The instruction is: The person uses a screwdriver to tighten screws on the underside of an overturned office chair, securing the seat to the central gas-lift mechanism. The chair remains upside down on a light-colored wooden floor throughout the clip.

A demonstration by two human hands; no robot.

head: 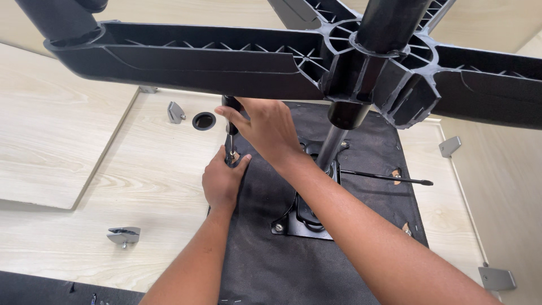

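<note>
1. The metal plate (302,217) already sits on the upturned seat (350,248), one screw visible at its near corner.
2. The right hand (265,127) is clamped on a screwdriver (230,121), upright at the seat's left edge.
3. The left hand (222,181) lies flat beside the tip, fingers apart.
4. A lever (389,178) sticks out right; this screw appears unfinished.

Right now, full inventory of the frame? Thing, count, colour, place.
chair base: 1, black, star-shaped, top of view, upside down
gas-lift column: 1, black and silver, centre
mounting plate: 1, black, on seat underside
seat underside: 1, dark fabric, centre
lever rod: 1, black, right of column
metal brackets: 5 visible, silver, on the wood panels
grommet hole: 1, black-rimmed, upper left
wood panels: light, beneath everything
screwdriver: 1, black handle, at seat's left edge
left hand: flat on seat beside the screwdriver tip
right hand: gripping the screwdriver
</note>
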